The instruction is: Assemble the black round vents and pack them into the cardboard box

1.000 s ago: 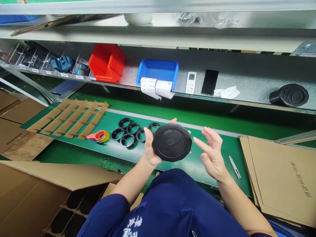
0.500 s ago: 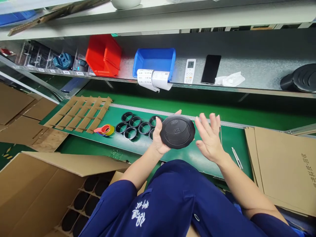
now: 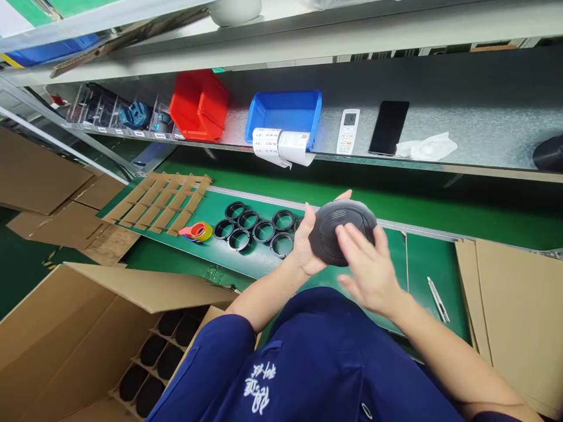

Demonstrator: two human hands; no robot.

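My left hand [image 3: 308, 246] grips a round black plastic cap [image 3: 329, 228] by its left edge and holds it above the green belt [image 3: 422, 264]. My right hand [image 3: 367, 269] lies over the cap's front face, fingers stretched out flat and a little blurred. Several black rings [image 3: 257, 228] lie in a cluster on the belt just left of my left hand. A roll of coloured tape [image 3: 197, 231] sits beside the rings.
A cardboard divider grid [image 3: 158, 202] lies at the belt's left end. An open carton with round cells [image 3: 145, 363] stands lower left. Flat cardboard [image 3: 514, 316] and a pen [image 3: 437, 299] are at right. The shelf holds red [image 3: 200, 105] and blue bins [image 3: 285, 114], a remote and a phone.
My right hand has moved left from beside the cap onto its front face. The cap has tilted slightly, and the view has shifted right.
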